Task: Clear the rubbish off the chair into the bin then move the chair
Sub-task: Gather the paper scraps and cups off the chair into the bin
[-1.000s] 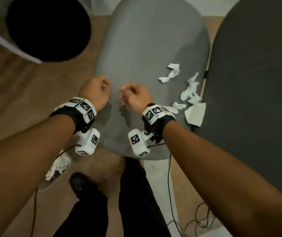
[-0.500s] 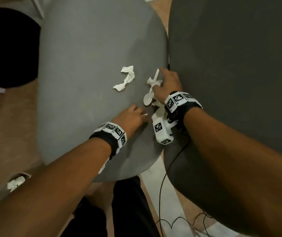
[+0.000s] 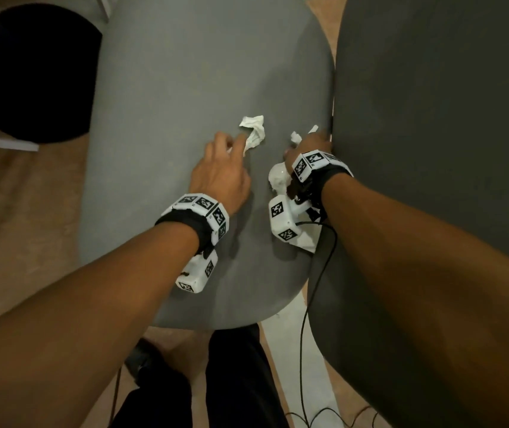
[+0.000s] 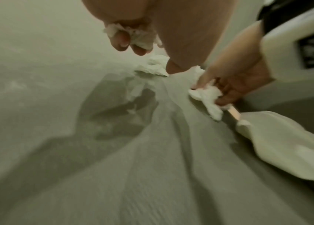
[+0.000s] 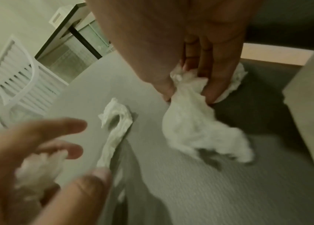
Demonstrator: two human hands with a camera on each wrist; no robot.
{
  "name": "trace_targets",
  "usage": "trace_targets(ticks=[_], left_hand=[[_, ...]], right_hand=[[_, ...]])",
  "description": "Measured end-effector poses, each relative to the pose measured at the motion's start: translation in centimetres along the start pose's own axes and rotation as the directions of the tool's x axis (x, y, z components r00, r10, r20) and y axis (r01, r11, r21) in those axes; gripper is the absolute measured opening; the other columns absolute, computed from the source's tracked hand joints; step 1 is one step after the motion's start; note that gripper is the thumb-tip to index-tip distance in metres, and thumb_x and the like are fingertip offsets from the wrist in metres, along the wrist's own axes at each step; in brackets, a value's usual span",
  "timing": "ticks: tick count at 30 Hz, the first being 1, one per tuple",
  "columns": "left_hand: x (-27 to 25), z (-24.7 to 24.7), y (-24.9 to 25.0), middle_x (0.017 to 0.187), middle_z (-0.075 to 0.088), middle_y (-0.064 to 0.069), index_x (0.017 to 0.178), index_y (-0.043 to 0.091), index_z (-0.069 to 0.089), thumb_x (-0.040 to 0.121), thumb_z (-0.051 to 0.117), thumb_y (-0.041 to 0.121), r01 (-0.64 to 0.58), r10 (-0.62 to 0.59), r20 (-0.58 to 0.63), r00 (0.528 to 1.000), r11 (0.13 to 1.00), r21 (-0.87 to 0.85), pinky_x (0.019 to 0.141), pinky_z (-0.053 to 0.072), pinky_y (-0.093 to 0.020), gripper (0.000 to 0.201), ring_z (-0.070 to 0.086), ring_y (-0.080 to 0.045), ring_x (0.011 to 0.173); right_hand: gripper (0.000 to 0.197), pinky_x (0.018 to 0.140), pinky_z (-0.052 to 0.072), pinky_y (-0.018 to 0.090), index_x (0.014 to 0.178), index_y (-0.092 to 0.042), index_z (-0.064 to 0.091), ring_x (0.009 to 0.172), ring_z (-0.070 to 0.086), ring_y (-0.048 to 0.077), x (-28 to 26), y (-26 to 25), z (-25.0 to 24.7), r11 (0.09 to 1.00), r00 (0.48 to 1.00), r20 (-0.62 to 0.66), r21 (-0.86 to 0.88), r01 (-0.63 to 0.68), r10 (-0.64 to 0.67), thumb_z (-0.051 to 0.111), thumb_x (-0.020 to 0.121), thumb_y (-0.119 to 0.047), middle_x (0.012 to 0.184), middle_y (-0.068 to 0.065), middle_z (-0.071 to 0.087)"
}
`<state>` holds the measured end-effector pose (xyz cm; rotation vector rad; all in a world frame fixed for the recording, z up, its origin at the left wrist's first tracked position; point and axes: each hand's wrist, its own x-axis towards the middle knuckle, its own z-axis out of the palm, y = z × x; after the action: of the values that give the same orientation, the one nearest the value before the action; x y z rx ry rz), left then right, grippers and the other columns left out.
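Note:
On the grey chair seat [image 3: 169, 118] lies a loose crumpled tissue [image 3: 254, 132], also seen as a twisted white tissue [image 5: 115, 121] in the right wrist view. My left hand [image 3: 236, 145] touches its near end with forefinger and thumb, while its other fingers curl round a small tissue scrap [image 4: 135, 35]. My right hand [image 3: 307, 143], at the seat's right edge, pinches a larger bunch of tissue [image 5: 190, 121] that trails onto the seat. The black round bin [image 3: 30, 72] stands on the floor at the upper left.
A dark grey padded surface [image 3: 432, 149] rises right beside the seat's right edge. A white sheet of paper [image 4: 287, 144] lies on the seat under my right wrist. A white plastic chair [image 5: 17, 76] stands beyond. Cables [image 3: 305, 304] hang by my legs.
My left hand has moved forward from beside the right hand to the loose tissue. My right hand has gathered the tissue at the seat's right edge into its fingers.

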<state>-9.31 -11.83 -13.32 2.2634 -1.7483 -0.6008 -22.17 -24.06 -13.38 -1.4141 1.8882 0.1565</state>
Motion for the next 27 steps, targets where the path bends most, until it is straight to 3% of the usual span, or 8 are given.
trace_targets(ticks=[2,4,6,9,11,14,20,27], left_hand=[[1.5,0.1,-1.0,0.131,0.044,-0.009,0.141,0.025,0.037,0.089,0.054,0.017,-0.021,0.018,0.061,0.998,0.999,0.047,0.076,0.05,-0.043,0.055,0.048,-0.032,0.109],[2.6,0.5,-1.5,0.129,0.046,-0.009,0.142,0.029,0.04,0.093,0.053,0.014,-0.058,0.045,0.174,0.984,0.996,0.068,0.079,0.049,-0.044,0.053,0.049,-0.033,0.109],[2.8,0.6,-1.5,0.123,0.05,-0.011,0.132,0.021,0.052,0.096,0.049,0.01,-0.115,0.09,0.231,0.969,0.988,0.098,0.076,0.051,-0.045,0.038,0.053,-0.035,0.105],[0.8,0.0,-0.6,0.115,0.059,-0.016,0.113,0.008,0.06,0.095,0.044,0.018,-0.093,0.082,0.181,0.98,0.994,0.053,0.075,0.05,-0.042,0.026,0.06,-0.038,0.096],[-1.1,-0.4,0.9,0.106,0.064,-0.015,0.1,0.008,0.062,0.093,0.042,0.026,-0.056,0.059,0.152,0.987,0.998,-0.027,0.076,0.047,-0.037,0.028,0.061,-0.037,0.09],[-2.8,0.1,3.5,0.093,0.059,-0.006,0.091,0.015,0.056,0.084,0.049,0.046,-0.113,0.136,0.218,0.966,0.987,-0.115,0.07,0.05,-0.036,0.033,0.058,-0.028,0.081],[-3.6,4.0,6.9,0.135,0.044,-0.006,0.145,0.019,0.036,0.055,0.065,0.071,-0.305,0.302,0.364,0.881,0.951,-0.05,0.101,0.047,-0.038,0.108,0.048,-0.026,0.118],[-3.0,4.6,5.9,0.122,0.056,-0.011,0.128,0.012,0.053,0.084,0.055,0.038,-0.232,0.253,0.388,0.886,0.968,-0.1,0.09,0.052,-0.043,0.051,0.059,-0.03,0.107]], right_hand=[[0.053,0.113,0.032,0.035,0.147,0.002,0.034,0.142,0.036,0.033,-0.1,0.3,-1.4,0.992,0.992,0.088,-0.075,0.098,-0.091,0.045,0.103,-0.025,0.155,0.022,0.034],[0.046,0.095,0.046,0.029,0.14,0.002,0.044,0.134,0.047,0.034,0.3,0.3,-2.4,0.997,0.987,0.149,-0.036,0.061,-0.055,0.049,0.101,-0.02,0.147,0.02,0.045],[0.039,0.067,0.046,0.025,0.129,-0.002,0.055,0.117,0.06,0.032,0.2,0.2,-3.7,0.997,0.992,0.103,0.027,0.07,-0.073,0.055,0.095,-0.021,0.133,0.017,0.058],[0.024,0.061,0.042,0.027,0.102,-0.01,0.062,0.078,0.065,0.023,-0.4,-0.5,-5.0,0.995,0.989,0.117,-0.003,0.095,-0.094,0.047,0.092,-0.027,0.103,0.011,0.068],[0.026,0.067,0.041,0.03,0.109,-0.008,0.062,0.095,0.066,0.029,-0.5,-0.9,-5.4,0.991,0.985,0.104,0.035,0.132,-0.135,0.049,0.093,-0.024,0.11,0.013,0.066],[0.017,0.077,0.051,0.037,0.079,-0.015,0.056,0.097,0.067,0.036,-0.8,-1.2,-5.7,0.986,0.984,0.087,-0.031,0.161,-0.158,0.047,0.089,-0.025,0.081,0.005,0.063],[0.023,0.074,0.043,0.032,0.08,-0.011,0.053,0.096,0.064,0.034,-1.2,-0.9,-6.3,0.968,0.977,0.046,-0.132,0.212,-0.208,0.042,0.098,-0.02,0.09,0.012,0.061],[0.016,0.079,0.05,0.034,0.098,-0.013,0.058,0.078,0.059,0.029,-1.2,-0.8,-5.6,0.971,0.978,0.07,-0.122,0.203,-0.196,0.048,0.09,-0.023,0.072,0.001,0.055]])
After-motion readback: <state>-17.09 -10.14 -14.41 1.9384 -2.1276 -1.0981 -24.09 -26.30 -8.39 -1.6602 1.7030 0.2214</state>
